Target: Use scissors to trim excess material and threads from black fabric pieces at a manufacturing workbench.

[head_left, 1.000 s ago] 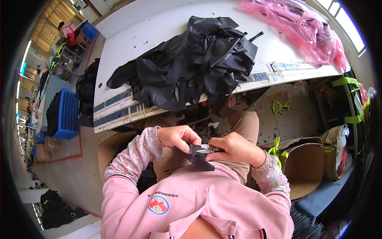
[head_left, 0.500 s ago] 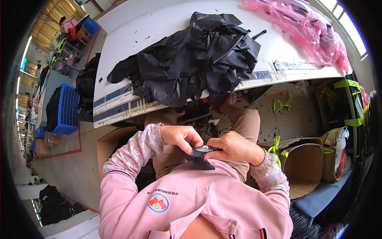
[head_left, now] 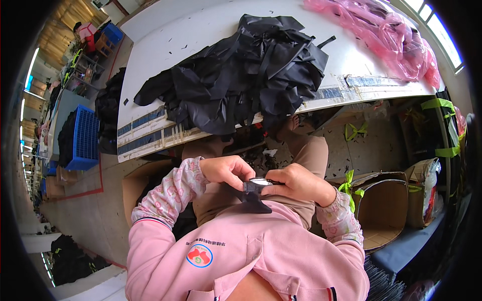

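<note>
Just beyond the pink shirt (head_left: 296, 251), a small black fabric piece (head_left: 255, 203) hangs between the hands. The left hand (head_left: 228, 171) has its grip pinched on the piece's upper end. The right hand (head_left: 301, 184) has its grip closed around a small metal tool (head_left: 261, 182), near this end. To the right is a cardboard box (head_left: 379, 213). Farther, the white counter (head_left: 160, 65) carries a black fabric heap (head_left: 236, 83) and, far right, pink plastic (head_left: 376, 42).

Brt lt, upper R window (head_left: 442, 36); edges distorted.
</note>
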The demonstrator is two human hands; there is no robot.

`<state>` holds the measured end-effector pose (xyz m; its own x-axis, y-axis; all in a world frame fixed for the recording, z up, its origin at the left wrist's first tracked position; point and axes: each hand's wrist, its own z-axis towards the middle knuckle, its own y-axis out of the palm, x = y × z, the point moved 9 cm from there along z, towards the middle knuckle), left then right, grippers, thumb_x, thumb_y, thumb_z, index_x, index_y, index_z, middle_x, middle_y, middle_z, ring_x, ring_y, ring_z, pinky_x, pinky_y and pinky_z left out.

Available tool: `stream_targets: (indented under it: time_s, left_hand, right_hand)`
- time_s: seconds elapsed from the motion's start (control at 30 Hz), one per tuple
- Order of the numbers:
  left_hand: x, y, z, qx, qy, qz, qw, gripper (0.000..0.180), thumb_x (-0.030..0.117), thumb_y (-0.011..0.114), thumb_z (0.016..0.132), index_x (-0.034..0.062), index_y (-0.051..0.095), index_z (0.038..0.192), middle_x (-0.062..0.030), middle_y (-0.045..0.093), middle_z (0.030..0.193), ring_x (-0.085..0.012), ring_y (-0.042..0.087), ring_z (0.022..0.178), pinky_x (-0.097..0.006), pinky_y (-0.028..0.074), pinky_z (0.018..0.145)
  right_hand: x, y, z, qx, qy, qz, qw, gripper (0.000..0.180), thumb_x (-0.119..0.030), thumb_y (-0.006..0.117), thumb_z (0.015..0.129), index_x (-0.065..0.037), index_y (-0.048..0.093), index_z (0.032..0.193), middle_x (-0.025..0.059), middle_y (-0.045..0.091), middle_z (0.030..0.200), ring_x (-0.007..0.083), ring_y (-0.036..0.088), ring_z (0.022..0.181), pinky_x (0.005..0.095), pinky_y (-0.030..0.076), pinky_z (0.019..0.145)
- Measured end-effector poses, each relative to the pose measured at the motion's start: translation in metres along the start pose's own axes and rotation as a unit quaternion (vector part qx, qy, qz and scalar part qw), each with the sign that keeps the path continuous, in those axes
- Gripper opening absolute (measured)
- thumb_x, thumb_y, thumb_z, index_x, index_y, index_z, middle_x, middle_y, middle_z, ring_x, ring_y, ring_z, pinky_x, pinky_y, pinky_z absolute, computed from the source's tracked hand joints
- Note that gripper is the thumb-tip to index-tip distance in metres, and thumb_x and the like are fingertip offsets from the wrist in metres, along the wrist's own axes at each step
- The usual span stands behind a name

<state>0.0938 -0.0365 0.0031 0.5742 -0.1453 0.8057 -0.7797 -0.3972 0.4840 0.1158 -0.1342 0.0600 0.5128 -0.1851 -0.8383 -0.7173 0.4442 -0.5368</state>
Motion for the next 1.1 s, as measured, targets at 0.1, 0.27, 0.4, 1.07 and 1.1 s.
stream_targets:
  time_s: [0.1, 0.27, 0.4, 1.07, 1.1]
  left_hand:
    - [0.0, -0.008, -0.004, 0.035, 0.073, 0.001, 0.997, 0.008, 0.007, 0.065, 0.083, 0.0007, 0.065, 0.087, 0.0014, 0.062, 0.083, -0.0056, 0.054, 0.077, -0.023, 0.044, 0.072]
    - [0.012, -0.03, -0.017, 0.24, 0.186, -0.04, 0.952, 0.013, 0.006, 0.064, 0.086, -0.0007, 0.064, 0.098, 0.0012, 0.062, 0.089, -0.0054, 0.056, 0.085, -0.021, 0.046, 0.08]
    - [0.022, -0.033, -0.024, 0.327, 0.254, -0.006, 0.91, 0.014, -0.001, 0.061, 0.088, -0.002, 0.063, 0.102, 0.0006, 0.061, 0.095, -0.0055, 0.056, 0.087, -0.021, 0.046, 0.082]
    - [0.034, -0.023, -0.03, 0.371, 0.284, 0.076, 0.881, 0.015, -0.002, 0.062, 0.087, -0.0033, 0.063, 0.102, -0.0003, 0.057, 0.097, -0.0061, 0.054, 0.086, -0.021, 0.044, 0.077]
    - [0.034, -0.022, -0.029, 0.371, 0.287, 0.076, 0.88, 0.015, -0.003, 0.062, 0.087, -0.0032, 0.064, 0.102, -0.0002, 0.057, 0.097, -0.006, 0.054, 0.086, -0.02, 0.044, 0.077]
  right_hand:
    - [0.008, -0.006, -0.006, 0.036, 0.019, -0.002, 0.999, 0.031, -0.029, 0.069, 0.086, 0.0, 0.06, 0.082, 0.0186, 0.053, 0.06, 0.0366, 0.053, 0.053, 0.039, 0.04, 0.048]
    - [0.011, -0.018, -0.014, 0.149, 0.106, -0.011, 0.983, 0.034, -0.03, 0.074, 0.082, 0.0, 0.058, 0.084, 0.0174, 0.055, 0.061, 0.035, 0.055, 0.052, 0.0386, 0.042, 0.048]
    - [-0.001, -0.013, -0.009, 0.193, 0.078, -0.088, 0.974, 0.036, -0.031, 0.076, 0.079, -0.001, 0.058, 0.087, 0.0142, 0.061, 0.063, 0.0329, 0.061, 0.054, 0.0374, 0.047, 0.048]
    - [0.002, -0.019, -0.004, 0.196, 0.112, -0.046, 0.973, 0.036, -0.034, 0.072, 0.083, -0.002, 0.057, 0.083, 0.0153, 0.058, 0.06, 0.034, 0.059, 0.054, 0.0394, 0.044, 0.049]
    - [0.0, -0.019, -0.004, 0.199, 0.106, -0.056, 0.973, 0.035, -0.034, 0.071, 0.084, -0.002, 0.056, 0.083, 0.015, 0.059, 0.061, 0.034, 0.059, 0.055, 0.0395, 0.045, 0.05]
